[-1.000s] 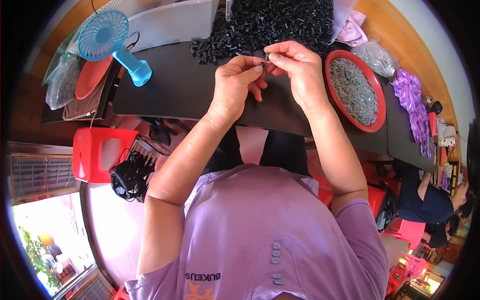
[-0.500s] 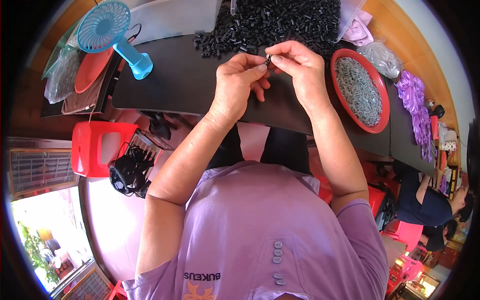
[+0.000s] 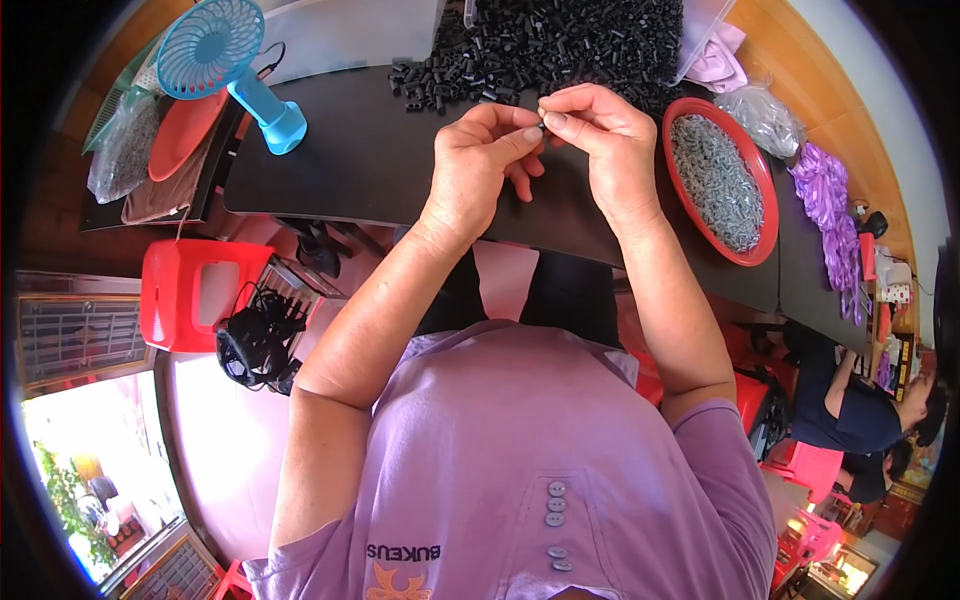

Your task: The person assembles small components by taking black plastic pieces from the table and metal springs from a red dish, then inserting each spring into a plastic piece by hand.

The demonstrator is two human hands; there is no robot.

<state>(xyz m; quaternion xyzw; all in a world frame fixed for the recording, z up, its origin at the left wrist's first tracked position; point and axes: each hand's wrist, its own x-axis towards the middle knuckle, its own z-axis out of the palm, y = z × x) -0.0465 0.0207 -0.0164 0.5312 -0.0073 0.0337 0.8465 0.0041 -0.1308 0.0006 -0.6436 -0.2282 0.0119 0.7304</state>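
My left hand (image 3: 472, 165) and my right hand (image 3: 612, 145) meet above the dark table (image 3: 350, 160). Thumb and forefinger of each are pinched together around a small black part (image 3: 542, 126), mostly covered by the fingertips. Just beyond my hands spreads a big heap of small black plastic parts (image 3: 560, 50). To the right of my right hand is a red oval tray (image 3: 668, 165) full of small silvery metal pieces (image 3: 715, 180), which look like screws.
A blue fan (image 3: 275, 120) stands on the table's left side, near a red plate (image 3: 185, 140) and a bagged bundle (image 3: 122, 150). Purple ribbons (image 3: 830, 200) and a clear plastic bag (image 3: 760, 115) lie at the right. A red stool (image 3: 170, 300) is at left; other people (image 3: 850, 400) sit at far right.
My fingertips have come closer round the black part, which shows less now. Both hands have shifted very slightly; the surroundings look the same.
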